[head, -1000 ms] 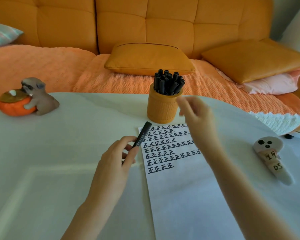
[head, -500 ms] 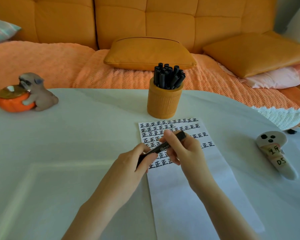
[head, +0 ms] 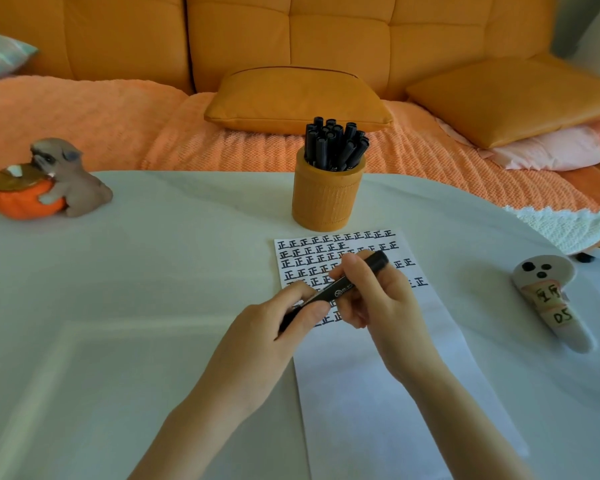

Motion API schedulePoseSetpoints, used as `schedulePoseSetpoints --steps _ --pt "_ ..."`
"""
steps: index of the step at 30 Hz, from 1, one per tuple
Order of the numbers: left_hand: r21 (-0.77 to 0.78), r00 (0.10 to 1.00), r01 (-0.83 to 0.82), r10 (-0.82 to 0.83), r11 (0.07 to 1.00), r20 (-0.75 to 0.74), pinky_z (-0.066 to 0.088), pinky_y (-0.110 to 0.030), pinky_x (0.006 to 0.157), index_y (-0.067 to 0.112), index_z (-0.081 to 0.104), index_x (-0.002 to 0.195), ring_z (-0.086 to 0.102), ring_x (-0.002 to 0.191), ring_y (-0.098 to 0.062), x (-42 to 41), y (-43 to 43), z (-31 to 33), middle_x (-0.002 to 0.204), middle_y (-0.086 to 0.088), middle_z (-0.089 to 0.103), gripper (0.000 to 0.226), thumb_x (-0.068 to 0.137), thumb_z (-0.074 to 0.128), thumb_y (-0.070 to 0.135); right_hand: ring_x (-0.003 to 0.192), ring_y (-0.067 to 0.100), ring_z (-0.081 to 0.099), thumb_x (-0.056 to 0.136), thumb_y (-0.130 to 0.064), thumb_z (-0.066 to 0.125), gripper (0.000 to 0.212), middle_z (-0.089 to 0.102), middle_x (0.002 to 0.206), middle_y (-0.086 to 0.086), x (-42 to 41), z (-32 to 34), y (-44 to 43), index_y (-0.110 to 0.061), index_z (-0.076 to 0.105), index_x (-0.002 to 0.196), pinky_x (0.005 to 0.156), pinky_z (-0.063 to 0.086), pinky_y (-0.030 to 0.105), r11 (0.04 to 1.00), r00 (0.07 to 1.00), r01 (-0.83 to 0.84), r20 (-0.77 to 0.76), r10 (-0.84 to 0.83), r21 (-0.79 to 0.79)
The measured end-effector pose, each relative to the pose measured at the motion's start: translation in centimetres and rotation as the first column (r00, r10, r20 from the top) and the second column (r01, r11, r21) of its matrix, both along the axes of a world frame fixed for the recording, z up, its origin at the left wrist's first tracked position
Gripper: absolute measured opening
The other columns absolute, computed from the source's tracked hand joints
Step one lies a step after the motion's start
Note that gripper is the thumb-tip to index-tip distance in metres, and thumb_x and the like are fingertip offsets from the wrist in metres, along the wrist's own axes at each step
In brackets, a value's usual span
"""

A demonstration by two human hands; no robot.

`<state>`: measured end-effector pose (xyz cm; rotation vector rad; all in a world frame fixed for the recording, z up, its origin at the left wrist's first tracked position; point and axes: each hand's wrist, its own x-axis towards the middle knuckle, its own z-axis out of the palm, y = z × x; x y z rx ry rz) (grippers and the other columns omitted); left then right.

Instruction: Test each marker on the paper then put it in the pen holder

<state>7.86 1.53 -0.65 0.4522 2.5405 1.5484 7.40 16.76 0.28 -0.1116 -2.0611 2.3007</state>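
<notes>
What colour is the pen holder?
Orange-tan, with a ribbed texture: pen holder, clearest in the head view.

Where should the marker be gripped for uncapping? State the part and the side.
Pinch the black marker at its thicker far end, probably the cap, coming from the right with the right hand. The barrel slants away rightward, and the left hand holds its near end.

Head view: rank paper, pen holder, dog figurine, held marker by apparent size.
1. paper, clearly largest
2. pen holder and dog figurine look about alike; not ranked
3. marker, smallest, partly covered
</notes>
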Motion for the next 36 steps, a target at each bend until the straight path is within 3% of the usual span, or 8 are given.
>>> schedulePoseSetpoints --steps 6,11,13,15,22,25,30,36 --pt "-0.032 0.999 0.039 -0.039 0.999 -0.008 0.024 -0.025 0.052 0.037 0.054 0.093 0.034 0.051 -0.012 -0.1 0.2 -0.3 0.058 -0.002 0.040 0.024 0.082 0.047 0.057 0.039 0.011 0.026 0.074 -0.017 0.076 0.027 0.036 0.046 -0.003 -0.2 -0.6 0.4 -0.010 0.049 0.072 0.041 0.021 0.021 0.993 0.990 -0.112 0.081 0.116 -0.045" --pt "-0.049 0.991 0.078 -0.072 0.996 0.111 0.031 -0.027 0.060 0.041 0.043 0.099 0.041 0.058 -0.015 0.1 -0.1 -1.0 0.068 -0.002 0.043 0.008 0.093 0.038 0.042 0.036 0.011 0.028 0.091 -0.002 0.050 0.016 0.032 0.043 -0.003 -1.0 -0.9 3.7 -0.007 0.058 0.079 0.037 0.021 0.019 0.963 0.992 0.121 0.067 -0.108 -0.242" --pt "-0.078 0.984 0.110 -0.098 0.991 0.147 0.040 -0.029 0.071 0.045 0.040 0.102 0.053 0.074 -0.017 0.1 -0.3 -1.6 0.080 0.001 0.052 0.012 0.097 0.033 0.035 0.040 0.018 0.046 0.095 -0.012 0.046 0.023 0.047 0.046 0.009 -1.0 -1.0 5.3 -0.002 0.067 0.092 0.039 0.027 0.021 0.973 0.983 0.177 0.068 -0.169 -0.148" --pt "-0.101 0.978 0.145 -0.127 0.984 0.163 0.043 -0.023 0.082 0.046 0.039 0.102 0.057 0.087 -0.002 0.1 -0.4 -2.0 0.090 0.015 0.058 0.014 0.097 0.039 0.034 0.051 0.024 0.060 0.096 -0.022 0.051 0.029 0.063 0.058 0.020 -0.9 -1.6 5.8 0.001 0.068 0.092 0.039 0.030 0.022 0.982 0.979 0.190 0.079 -0.189 -0.008" --pt "-0.108 0.986 0.120 -0.106 0.987 0.131 0.040 -0.005 0.074 0.032 0.058 0.087 0.061 0.084 0.009 -0.2 -0.7 -2.1 0.087 0.024 0.070 0.017 0.081 0.070 0.023 0.039 0.008 0.038 0.082 -0.027 0.073 0.033 0.047 0.044 0.000 -1.0 -3.5 4.3 -0.010 0.055 0.060 0.042 0.033 0.015 0.898 0.952 0.247 0.083 -0.295 0.364" --pt "-0.132 0.985 0.130 -0.112 0.983 0.132 0.044 -0.010 0.077 0.032 0.063 0.084 0.063 0.083 0.007 -0.3 -0.7 -2.4 0.085 0.019 0.071 0.015 0.078 0.073 0.022 0.043 0.008 0.037 0.083 -0.028 0.071 0.038 0.043 0.047 -0.003 -1.1 -4.0 4.1 -0.016 0.051 0.053 0.047 0.031 0.020 0.862 0.937 0.285 0.069 -0.343 0.419" --pt "-0.135 0.982 0.133 -0.112 0.982 0.152 0.046 -0.010 0.077 0.030 0.067 0.083 0.064 0.082 0.006 -0.3 -0.8 -2.5 0.085 0.018 0.071 0.012 0.077 0.074 0.023 0.043 0.004 0.035 0.086 -0.023 0.065 0.035 0.044 0.044 -0.010 -0.9 -4.7 3.9 0.004 0.054 0.068 0.041 0.026 0.012 0.843 0.928 0.316 0.042 -0.370 0.435" --pt "-0.140 0.981 0.134 -0.111 0.981 0.158 0.048 -0.014 0.079 0.030 0.067 0.083 0.064 0.082 0.006 -0.3 -0.8 -2.7 0.085 0.017 0.071 0.012 0.077 0.074 0.024 0.046 0.005 0.038 0.086 -0.021 0.065 0.036 0.050 0.052 -0.001 -0.8 -4.9 3.5 0.008 0.053 0.070 0.043 0.028 0.011 0.847 0.935 0.320 0.003 -0.355 0.424"
